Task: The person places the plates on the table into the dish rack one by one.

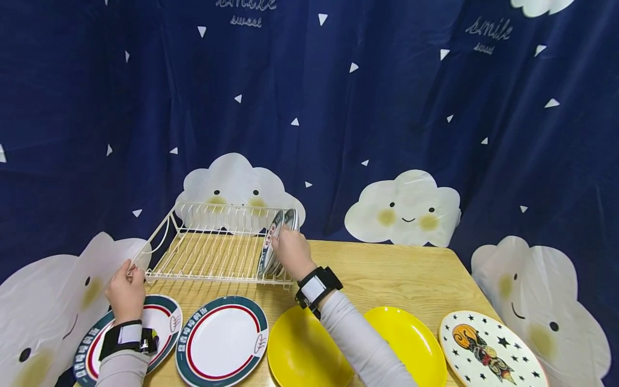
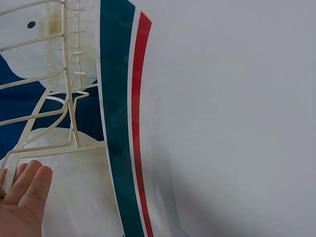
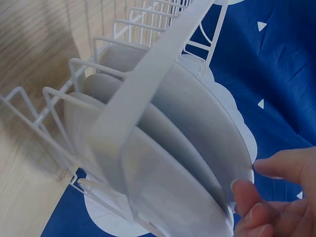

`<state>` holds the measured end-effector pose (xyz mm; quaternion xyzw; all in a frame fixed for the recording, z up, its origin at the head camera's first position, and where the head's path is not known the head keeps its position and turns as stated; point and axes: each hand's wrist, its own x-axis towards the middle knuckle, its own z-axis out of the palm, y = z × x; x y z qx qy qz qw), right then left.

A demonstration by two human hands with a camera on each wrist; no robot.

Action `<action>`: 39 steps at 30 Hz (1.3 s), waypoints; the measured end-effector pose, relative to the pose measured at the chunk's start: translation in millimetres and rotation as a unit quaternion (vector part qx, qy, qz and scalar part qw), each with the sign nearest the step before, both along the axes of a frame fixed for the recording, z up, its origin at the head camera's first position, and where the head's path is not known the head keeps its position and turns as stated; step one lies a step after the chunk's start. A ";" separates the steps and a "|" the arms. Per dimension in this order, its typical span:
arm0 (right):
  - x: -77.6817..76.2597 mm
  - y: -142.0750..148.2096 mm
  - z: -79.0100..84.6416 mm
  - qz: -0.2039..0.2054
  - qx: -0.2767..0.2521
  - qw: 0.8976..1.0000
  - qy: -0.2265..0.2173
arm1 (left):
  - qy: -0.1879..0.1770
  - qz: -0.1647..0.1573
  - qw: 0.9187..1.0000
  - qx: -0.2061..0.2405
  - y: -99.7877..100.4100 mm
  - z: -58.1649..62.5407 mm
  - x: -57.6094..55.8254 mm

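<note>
A white wire dish rack stands on the wooden table, with three plates upright at its right end. My right hand pinches the upper edge of the leftmost of these, a white plate with a green patterned rim. In the right wrist view, thumb and fingertips lie on either side of that plate, and the other two plates lean beside it between the wires. At the rack's front left corner, my left hand grips the frame. The left wrist view shows its fingers by the corner bar.
Along the front lie two green-rimmed plates, two yellow plates and a star-patterned plate. One green-rimmed plate is partly under my left wrist. A dark blue curtain with clouds hangs behind the table.
</note>
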<state>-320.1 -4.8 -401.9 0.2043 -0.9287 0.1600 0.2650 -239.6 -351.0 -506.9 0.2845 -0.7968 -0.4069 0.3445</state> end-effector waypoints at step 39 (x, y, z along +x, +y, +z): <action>21.6 93.0 -48.5 0.064 -0.109 0.989 -0.072 | 0.015 0.004 1.000 -0.004 1.4 1.8 -0.2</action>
